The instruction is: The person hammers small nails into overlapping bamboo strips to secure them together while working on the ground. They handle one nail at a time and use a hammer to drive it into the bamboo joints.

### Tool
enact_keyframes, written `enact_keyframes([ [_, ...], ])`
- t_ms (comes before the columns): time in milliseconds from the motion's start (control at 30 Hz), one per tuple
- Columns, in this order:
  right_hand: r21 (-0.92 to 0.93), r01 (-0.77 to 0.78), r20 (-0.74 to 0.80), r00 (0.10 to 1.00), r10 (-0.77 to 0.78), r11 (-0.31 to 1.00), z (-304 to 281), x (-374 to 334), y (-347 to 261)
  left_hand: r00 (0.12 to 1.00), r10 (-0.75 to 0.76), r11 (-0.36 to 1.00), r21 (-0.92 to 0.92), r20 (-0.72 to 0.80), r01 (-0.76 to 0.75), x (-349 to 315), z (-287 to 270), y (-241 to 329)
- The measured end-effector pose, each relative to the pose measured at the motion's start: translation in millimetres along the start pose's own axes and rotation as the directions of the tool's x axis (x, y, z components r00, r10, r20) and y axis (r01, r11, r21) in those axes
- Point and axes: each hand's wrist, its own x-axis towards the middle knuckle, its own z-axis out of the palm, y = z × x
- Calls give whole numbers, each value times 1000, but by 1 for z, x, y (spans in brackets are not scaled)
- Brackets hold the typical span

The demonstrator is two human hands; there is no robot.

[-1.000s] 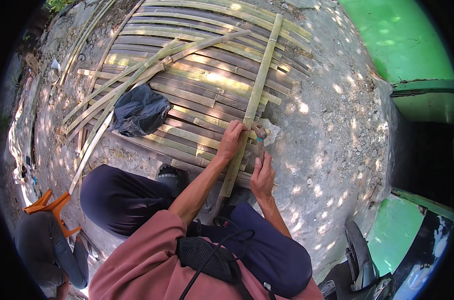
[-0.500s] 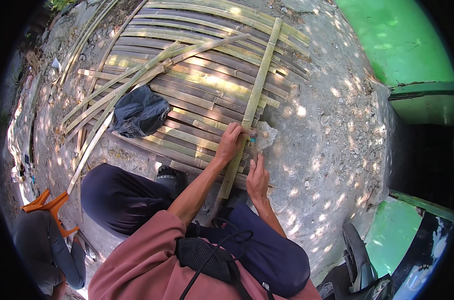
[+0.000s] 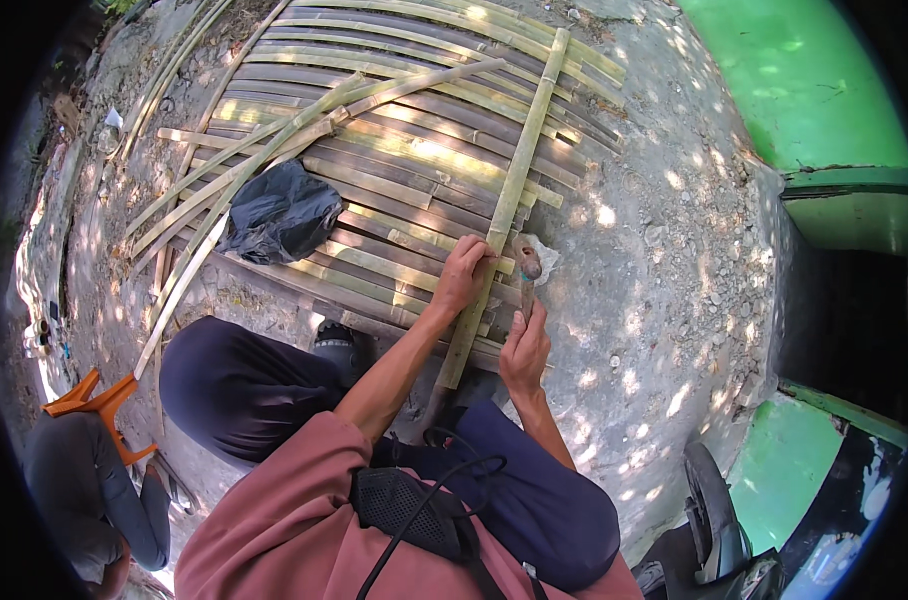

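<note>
My right hand [image 3: 525,345] is closed round the handle of a hammer [image 3: 530,264], whose head stands just right of a long bamboo strip [image 3: 522,165]. This strip lies crosswise over the ends of many split bamboo slats [image 3: 414,150] laid side by side. My left hand [image 3: 461,275] rests at the strip's left edge, its fingertips pinched together against it. Whatever sits between those fingertips is hidden or too small to make out. Beyond the hammer head lies a crumpled clear plastic bag [image 3: 544,257] on the ground.
A black plastic bag [image 3: 282,212] and several loose bamboo strips [image 3: 264,165] lie on the slats at left. Another person's leg [image 3: 104,490] and an orange object [image 3: 99,405] are at lower left. A green wall [image 3: 804,80] stands at right, with a dark vehicle part [image 3: 714,520] at lower right.
The hammer has moved right, away from my left fingertips, and its head has turned. My right hand has shifted slightly right and up with it. My left hand stays at the strip.
</note>
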Motion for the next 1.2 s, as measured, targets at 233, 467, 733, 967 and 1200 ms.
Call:
enact_keyframes([
  [233,-69,-90,86,992,96,994,1,-8,4,1000,17,1000,0,-21,-17,3,-1,-5],
  [467,-139,-39,118,991,56,990,5,-8,27,1000,22,1000,-14,0,-22,3,3,-4],
  [733,2,-58,14,998,58,998,-5,2,9,1000,22,1000,-4,0,-22,4,-1,-5],
  [967,-29,-70,76,994,72,997,2,-10,3,1000,-3,1000,7,2,3,-8,-1,-6],
  [1200,-132,-103,130,984,120,986,3,-4,14,1000,29,1000,9,-3,-29,3,0,-4],
])
